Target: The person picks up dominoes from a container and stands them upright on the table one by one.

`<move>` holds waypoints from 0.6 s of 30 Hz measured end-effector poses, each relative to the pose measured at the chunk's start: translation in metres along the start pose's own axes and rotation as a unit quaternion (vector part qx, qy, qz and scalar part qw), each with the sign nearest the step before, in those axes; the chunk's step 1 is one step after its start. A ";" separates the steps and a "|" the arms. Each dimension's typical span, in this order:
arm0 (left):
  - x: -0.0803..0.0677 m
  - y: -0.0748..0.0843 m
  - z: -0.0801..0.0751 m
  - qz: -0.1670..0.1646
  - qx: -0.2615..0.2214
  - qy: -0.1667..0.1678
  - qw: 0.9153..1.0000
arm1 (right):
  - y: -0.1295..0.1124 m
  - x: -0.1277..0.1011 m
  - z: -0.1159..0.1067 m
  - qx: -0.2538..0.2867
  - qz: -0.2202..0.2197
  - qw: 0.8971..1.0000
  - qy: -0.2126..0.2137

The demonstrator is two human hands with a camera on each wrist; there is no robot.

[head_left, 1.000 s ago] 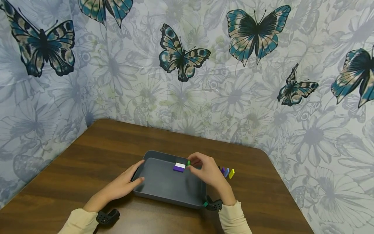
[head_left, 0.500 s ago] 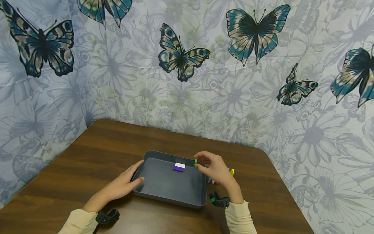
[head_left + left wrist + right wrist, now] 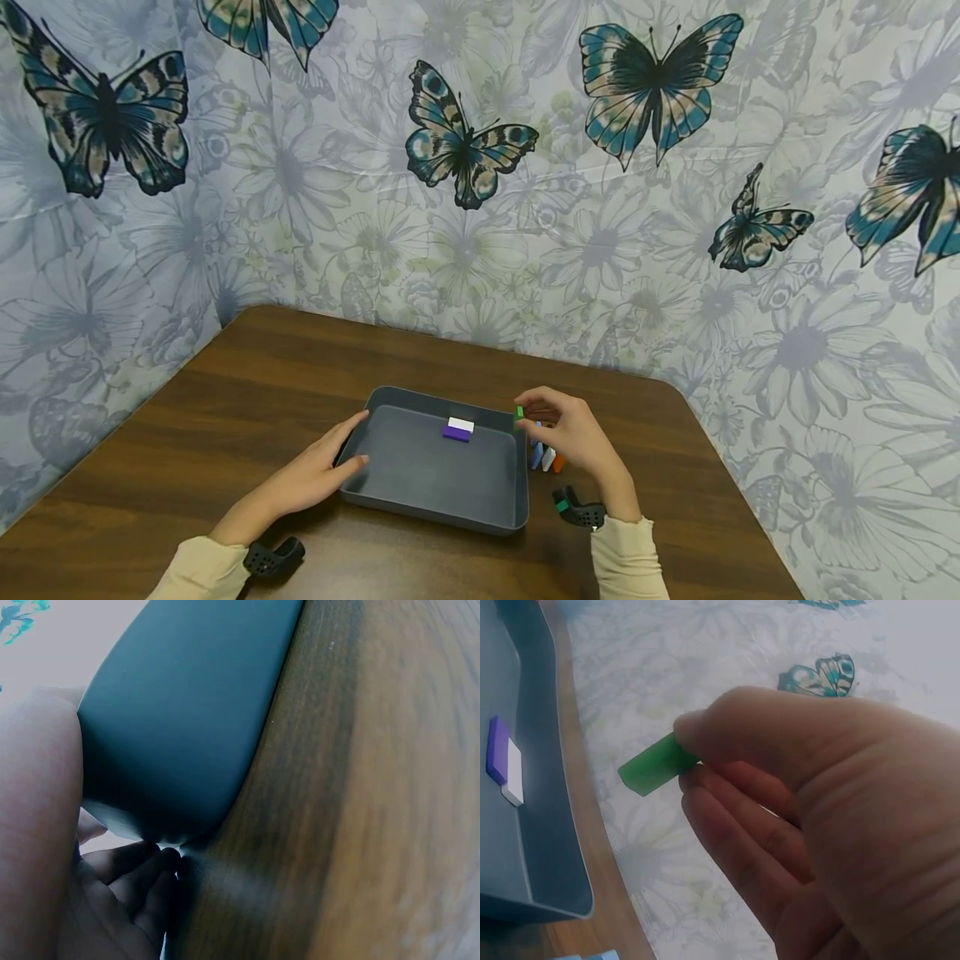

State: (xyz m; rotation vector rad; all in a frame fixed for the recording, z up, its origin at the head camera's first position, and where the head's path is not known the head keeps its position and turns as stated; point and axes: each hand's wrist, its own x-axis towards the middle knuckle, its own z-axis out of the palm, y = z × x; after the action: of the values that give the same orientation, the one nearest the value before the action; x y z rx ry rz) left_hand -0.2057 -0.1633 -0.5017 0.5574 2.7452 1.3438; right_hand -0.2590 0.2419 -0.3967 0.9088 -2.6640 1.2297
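I see the right hand pinching a green block beside the tray; the left hand rests on the tray's edge, fingers seemingly relaxed.

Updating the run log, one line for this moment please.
right hand: pinches green block | left hand: on tray rim | tray: purple block, white block

Tray floor lies open; two blocks crowd its far wall.
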 end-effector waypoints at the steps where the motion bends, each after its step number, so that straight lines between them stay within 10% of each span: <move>1: 0.000 0.000 0.000 -0.001 -0.002 0.000 1.000 | 0.001 -0.001 -0.002 -0.001 0.004 1.000 0.000; 18: 0.002 -0.001 0.002 0.001 0.004 0.003 1.000 | 0.024 -0.012 -0.025 0.000 0.064 0.998 0.001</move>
State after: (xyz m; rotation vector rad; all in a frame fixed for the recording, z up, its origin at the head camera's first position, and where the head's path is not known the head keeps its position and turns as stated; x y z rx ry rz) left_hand -0.2076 -0.1621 -0.5034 0.5570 2.7559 1.3380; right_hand -0.2667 0.2777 -0.3997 0.7453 -2.7583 1.2555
